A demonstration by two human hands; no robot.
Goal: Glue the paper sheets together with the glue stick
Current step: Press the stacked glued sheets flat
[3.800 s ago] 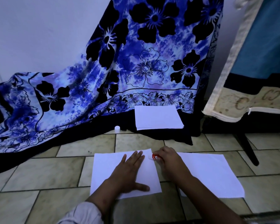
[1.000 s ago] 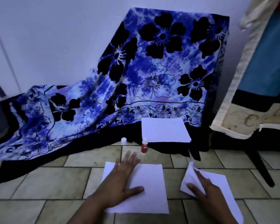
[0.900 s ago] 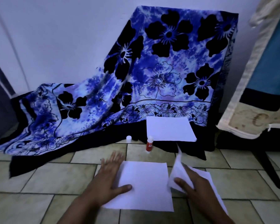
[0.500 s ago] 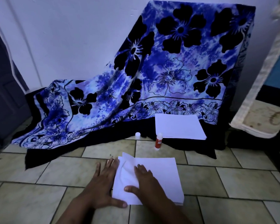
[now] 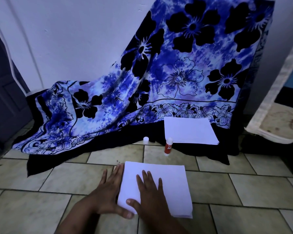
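Note:
White paper sheets (image 5: pixel 172 186) lie stacked one on the other on the tiled floor. My right hand (image 5: pixel 150 195) presses flat on the top sheet with straight fingers. My left hand (image 5: pixel 107 193) lies flat on the floor against the sheets' left edge, its thumb at the near corner. The red and white glue stick (image 5: pixel 168 146) stands upright and uncapped on the floor behind the sheets. Its white cap (image 5: pixel 146 139) sits a little to its left.
A pile of white paper (image 5: pixel 189 131) rests on the dark hem of a blue flowered cloth (image 5: pixel 159 78) draped against the wall. A dark door (image 5: pixel 5 98) is at the left. A cream-edged padded object (image 5: pixel 277 115) leans at the right.
My right hand carried the second sheet over from the right and laid it on the first, then flattened it. My left hand slid off the sheet to its left edge.

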